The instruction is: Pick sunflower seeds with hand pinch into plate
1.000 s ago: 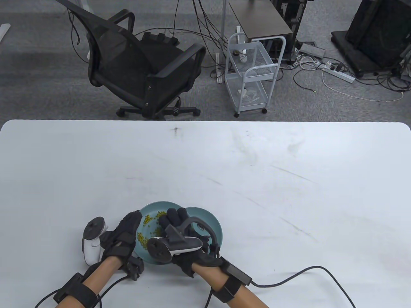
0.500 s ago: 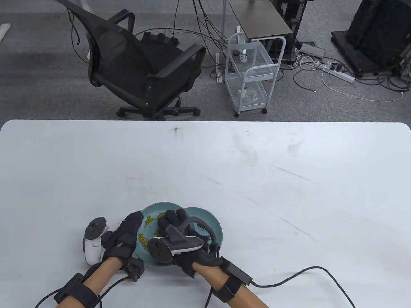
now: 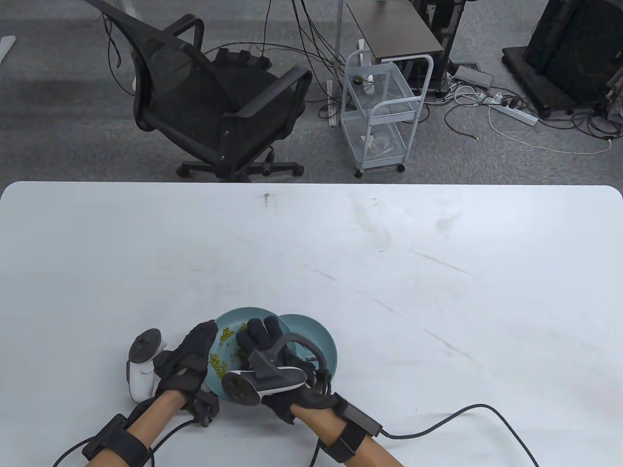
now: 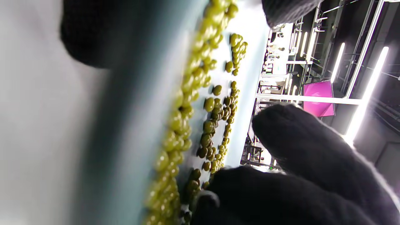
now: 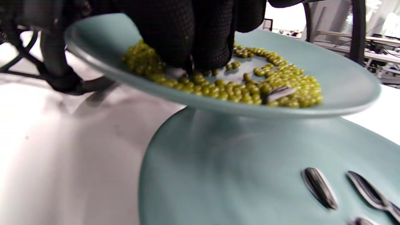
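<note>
Right hand [image 3: 265, 348] first: I see its fingertips [image 5: 200, 47] bunched together and pressed down into the green beans [image 5: 237, 86] on the upper plate [image 5: 343, 78], at a pale seed lying among them; whether they actually pinch it I cannot tell. My left hand [image 3: 192, 352] grips that plate's left rim, fingers curled at the edge, and the plate sits tilted, overlapping a lower plate [image 3: 323, 340] on the worktop [image 3: 389, 253]. One striped sunflower seed [image 5: 279, 92] lies among the beans near the upper plate's near rim. On the lower plate, the right wrist view shows more striped seeds [image 5: 320, 187], well apart from the beans. No writing or brand is legible on either plate. Behind the worktop stand a black chair [image 3: 209, 97] and a white wire cart [image 3: 382, 112].
</note>
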Demonstrator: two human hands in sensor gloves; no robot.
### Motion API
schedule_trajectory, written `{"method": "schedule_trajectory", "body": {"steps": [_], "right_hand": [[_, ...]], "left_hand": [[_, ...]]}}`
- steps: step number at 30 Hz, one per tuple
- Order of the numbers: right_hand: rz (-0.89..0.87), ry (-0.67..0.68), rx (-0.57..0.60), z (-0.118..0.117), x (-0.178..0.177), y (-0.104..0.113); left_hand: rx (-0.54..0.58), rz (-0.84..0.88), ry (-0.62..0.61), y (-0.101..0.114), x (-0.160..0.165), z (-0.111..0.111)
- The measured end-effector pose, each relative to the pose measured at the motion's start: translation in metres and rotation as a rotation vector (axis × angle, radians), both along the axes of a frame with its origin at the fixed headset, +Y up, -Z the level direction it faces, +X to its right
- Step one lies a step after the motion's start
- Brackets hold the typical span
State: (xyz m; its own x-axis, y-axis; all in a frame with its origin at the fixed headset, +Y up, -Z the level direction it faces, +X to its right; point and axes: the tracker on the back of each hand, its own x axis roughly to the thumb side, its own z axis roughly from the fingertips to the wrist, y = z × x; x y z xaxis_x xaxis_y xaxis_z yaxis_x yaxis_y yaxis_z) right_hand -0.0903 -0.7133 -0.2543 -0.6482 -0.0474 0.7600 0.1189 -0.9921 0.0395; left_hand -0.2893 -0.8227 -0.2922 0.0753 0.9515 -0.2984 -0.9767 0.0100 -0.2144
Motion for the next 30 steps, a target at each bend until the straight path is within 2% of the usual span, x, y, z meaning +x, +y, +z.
{"method": "schedule_trajectory", "body": {"steps": [9, 12, 16, 23, 30], "right_hand": [[-0.174, -0.168, 0.020, -0.027, 0.051, 0.035], [-0.214, -0.253, -0.013, -0.042, 0.074, 0.037], [-0.241, -0.359, -0.047, -0.060, 0.099, 0.024], [-0.199, -0.445, -0.146, -0.082, 0.115, -0.019], [-0.183, -0.464, -0.164, -0.085, 0.119, -0.032]], "left_hand": [[0.010, 0.022, 0.017, 0.000, -0.002, 0.001], [0.001, 0.038, 0.025, -0.001, -0.004, 0.000], [0.008, 0.041, 0.045, -0.001, -0.007, 0.000], [-0.002, 0.038, 0.040, -0.002, -0.007, -0.001], [-0.005, 0.033, 0.037, -0.001, -0.007, -0.001]]}}
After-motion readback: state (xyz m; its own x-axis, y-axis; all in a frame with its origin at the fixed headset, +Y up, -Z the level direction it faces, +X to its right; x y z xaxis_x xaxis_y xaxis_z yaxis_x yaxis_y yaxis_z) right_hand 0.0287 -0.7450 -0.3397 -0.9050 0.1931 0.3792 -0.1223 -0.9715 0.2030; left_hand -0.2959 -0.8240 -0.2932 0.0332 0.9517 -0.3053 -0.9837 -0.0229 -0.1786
